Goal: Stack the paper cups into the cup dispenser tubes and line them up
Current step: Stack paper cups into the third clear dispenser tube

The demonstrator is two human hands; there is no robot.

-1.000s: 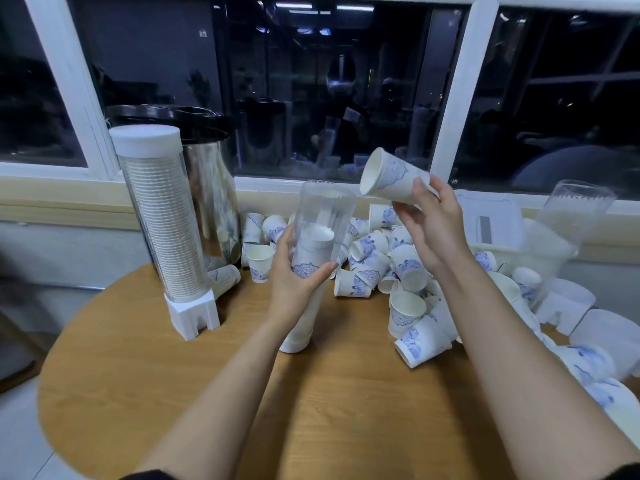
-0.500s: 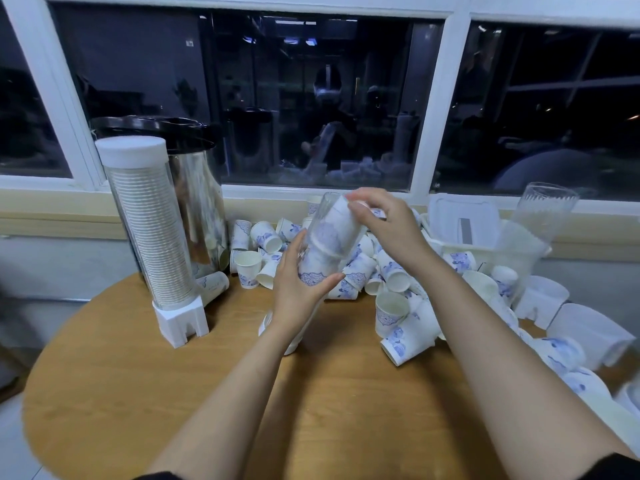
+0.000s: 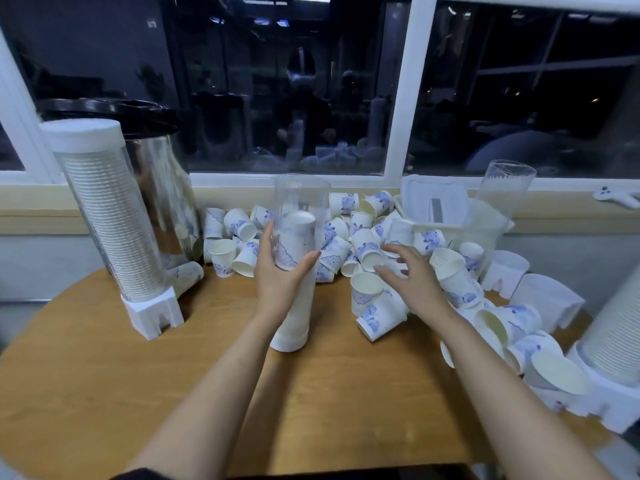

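My left hand point(image 3: 278, 271) grips a clear dispenser tube point(image 3: 299, 209) standing upright on the round wooden table point(image 3: 104, 375). White stacked cups fill the tube's lower part, and a blue-patterned cup sits on top inside it. My right hand point(image 3: 412, 275) is open, fingers spread, hovering over a pile of loose paper cups point(image 3: 367, 251) with blue flower prints. A full dispenser tube point(image 3: 107, 216) with a white cap and a white base stands at the left.
A steel water urn point(image 3: 162, 188) stands behind the full tube. At the right are an empty clear tube point(image 3: 498, 199), white bases point(image 3: 547, 299), a white tray point(image 3: 433, 202) and another filled tube point(image 3: 616, 334). The window sill runs behind the pile.
My right hand pushed a cup into the top of the held tube, let go, and moved down right over the pile. My left hand kept hold of the tube.
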